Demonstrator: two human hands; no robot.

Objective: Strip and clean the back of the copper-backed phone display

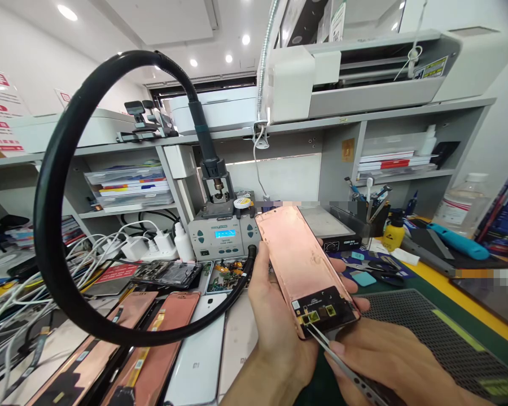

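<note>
A phone screen panel (307,254) with a copper-coloured back lies tilted in my left hand (268,304), whose thumb and fingers wrap round its edges. At the panel's lower end is a black flex circuit (322,304) with small yellow-edged parts. My right hand (376,355) is closed round metal tweezers (342,363). Their tips touch or hover just over the flex circuit near its lower left corner; I cannot tell which.
A hot air station (224,239) with a looping black hose (46,225) stands behind. Several phone panels and a white phone back (197,361) lie at left. At right are a perforated dark mat (432,332), a yellow bottle (393,232) and a clear bottle (459,206).
</note>
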